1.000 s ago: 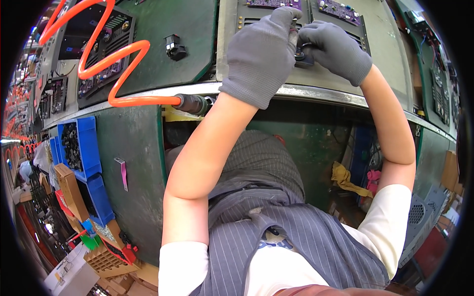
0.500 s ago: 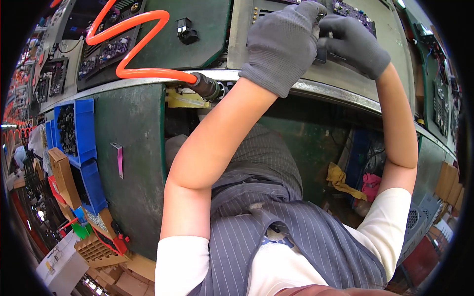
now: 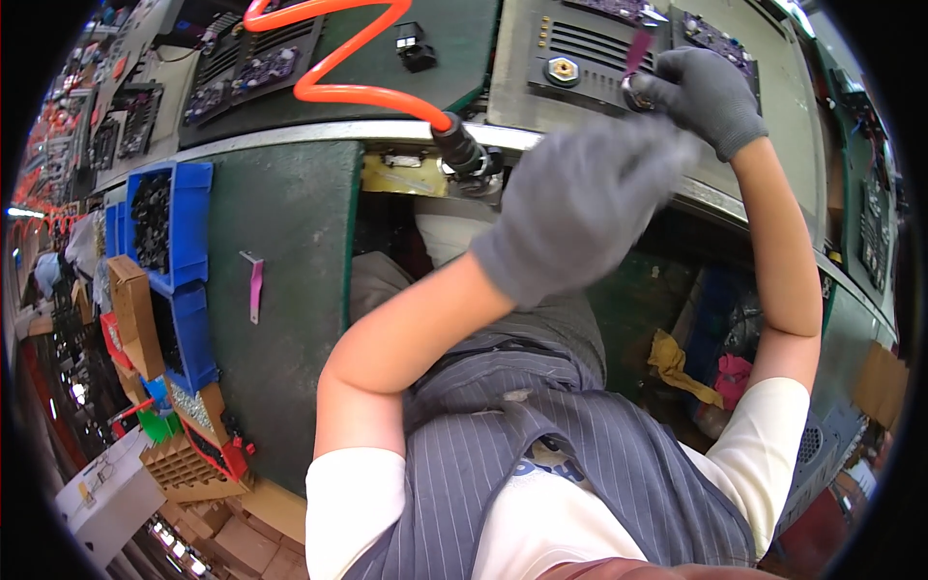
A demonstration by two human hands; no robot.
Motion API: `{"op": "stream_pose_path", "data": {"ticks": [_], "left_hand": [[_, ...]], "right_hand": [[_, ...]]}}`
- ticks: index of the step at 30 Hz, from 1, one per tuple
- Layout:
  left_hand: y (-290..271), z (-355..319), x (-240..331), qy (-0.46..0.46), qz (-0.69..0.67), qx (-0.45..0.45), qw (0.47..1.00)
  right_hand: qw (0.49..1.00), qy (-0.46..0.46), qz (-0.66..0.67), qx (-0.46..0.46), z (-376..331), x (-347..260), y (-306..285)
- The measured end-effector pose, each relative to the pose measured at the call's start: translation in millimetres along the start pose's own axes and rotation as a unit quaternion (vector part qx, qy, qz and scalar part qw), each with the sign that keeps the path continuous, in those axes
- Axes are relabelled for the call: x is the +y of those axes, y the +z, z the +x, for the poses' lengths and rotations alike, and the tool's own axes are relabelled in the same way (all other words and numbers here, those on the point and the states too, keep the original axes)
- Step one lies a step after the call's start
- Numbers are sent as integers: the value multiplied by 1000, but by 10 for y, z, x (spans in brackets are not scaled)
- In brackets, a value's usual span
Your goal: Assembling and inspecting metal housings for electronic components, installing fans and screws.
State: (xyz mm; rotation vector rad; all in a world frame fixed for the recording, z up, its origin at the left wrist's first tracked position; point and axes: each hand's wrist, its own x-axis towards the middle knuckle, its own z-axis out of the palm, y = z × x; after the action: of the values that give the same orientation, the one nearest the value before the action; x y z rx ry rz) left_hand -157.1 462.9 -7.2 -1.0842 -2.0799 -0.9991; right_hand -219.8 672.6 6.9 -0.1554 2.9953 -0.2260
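My right hand (image 3: 710,101), in a grey glove, is at a black slotted metal panel (image 3: 604,43). Its thumb and fingers are closed at a round fitting (image 3: 635,92); what they hold there is hidden. A pink metal strip (image 3: 639,50) with a bent, shiny end stands up from beside these fingertips. To their left, a brass-centred hex nut (image 3: 562,71) sits on the panel. My left hand (image 3: 590,208), also gloved, is smeared by motion in front of the bench edge, apart from the panel; its fingers cannot be read.
A coiled orange air hose (image 3: 358,94) ends in a black coupling (image 3: 464,150) at the bench edge. Left of the panel lies a small black part (image 3: 415,46). Blue bins (image 3: 193,222) stand at left, near another pink strip (image 3: 255,287) on the green side table (image 3: 290,387).
My left hand has pulled away from my right hand, down toward my body. The nut and pink strip on the panel now show. The whole view has shifted slightly.
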Motion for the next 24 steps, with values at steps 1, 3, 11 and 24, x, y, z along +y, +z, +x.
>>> {"op": "stream_pose_path", "data": {"ticks": [1, 3, 11, 24], "left_hand": [[-177, -164, 56, -7, -2, -75, 997], [-586, -493, 62, -44, 23, -157, 986], [-2317, -1619, -433, -382, 433, -58, 814], [-2807, -2229, -547, -559, 376, -40, 738]], "right_hand": [[1000, 15, -2, 18, -5, -28, 5], [998, -11, -3, 67, -34, -51, 3], [990, -63, 109, 60, -15, 207, 238], [765, 48, 641, -28, -986, 666, 443]]}}
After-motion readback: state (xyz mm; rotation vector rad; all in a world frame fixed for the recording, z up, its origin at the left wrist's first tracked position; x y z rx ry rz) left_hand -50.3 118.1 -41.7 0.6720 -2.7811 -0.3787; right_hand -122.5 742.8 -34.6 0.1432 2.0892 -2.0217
